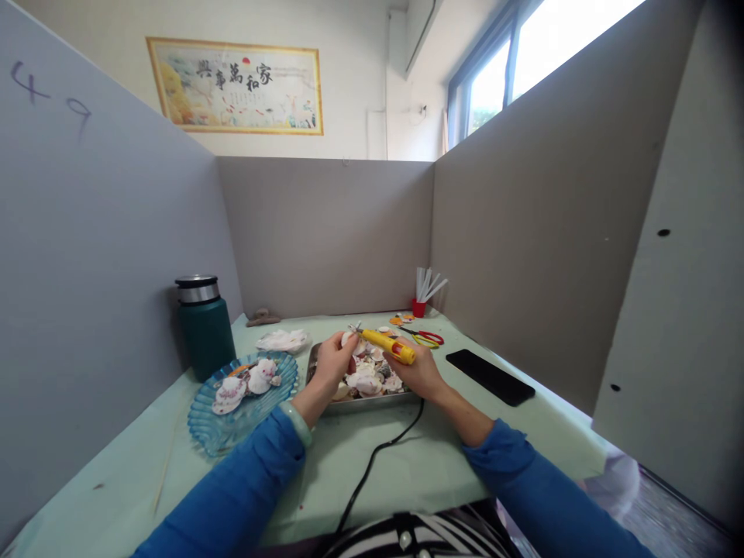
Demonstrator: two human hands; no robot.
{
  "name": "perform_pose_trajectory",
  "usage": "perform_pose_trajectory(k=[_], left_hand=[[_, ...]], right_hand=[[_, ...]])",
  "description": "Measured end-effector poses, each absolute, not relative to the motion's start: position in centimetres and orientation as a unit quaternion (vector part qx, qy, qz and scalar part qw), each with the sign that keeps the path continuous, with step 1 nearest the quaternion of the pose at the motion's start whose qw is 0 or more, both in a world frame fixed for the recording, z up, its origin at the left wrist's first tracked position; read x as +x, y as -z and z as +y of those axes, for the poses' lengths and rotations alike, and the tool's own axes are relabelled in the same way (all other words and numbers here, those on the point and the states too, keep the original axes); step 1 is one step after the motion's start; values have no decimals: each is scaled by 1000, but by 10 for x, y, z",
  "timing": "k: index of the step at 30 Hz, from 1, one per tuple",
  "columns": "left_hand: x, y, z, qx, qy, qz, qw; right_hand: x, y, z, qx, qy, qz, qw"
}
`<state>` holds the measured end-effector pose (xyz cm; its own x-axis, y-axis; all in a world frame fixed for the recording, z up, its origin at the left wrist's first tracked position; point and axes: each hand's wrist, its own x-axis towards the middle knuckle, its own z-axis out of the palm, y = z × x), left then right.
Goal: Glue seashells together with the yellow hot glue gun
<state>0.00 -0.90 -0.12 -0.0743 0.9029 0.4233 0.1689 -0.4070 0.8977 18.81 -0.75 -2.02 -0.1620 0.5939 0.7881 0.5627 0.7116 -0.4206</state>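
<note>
My right hand (419,374) is closed around a yellow glue gun (388,346) whose nozzle points left toward a pale shell (349,339). That shell is pinched in the fingers of my left hand (332,364). Both hands hover over a metal tray (372,402) filled with several shells. The gun's black cord (372,465) runs from under my right hand toward the table's near edge.
A blue glass plate (232,422) with shells lies at the left, a dark green flask (203,325) behind it. A black phone (489,376), red-handled scissors (427,337) and a red cup of white sticks (419,306) sit at the right. Grey partitions enclose the table.
</note>
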Motion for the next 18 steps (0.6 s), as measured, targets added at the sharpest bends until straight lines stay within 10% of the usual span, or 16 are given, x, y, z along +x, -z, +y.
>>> perform_pose_trajectory(k=[18], left_hand=[[-1, 3, -7, 594, -596, 436, 319]], right_hand=[[189, 20, -8, -377, -16, -763, 525]])
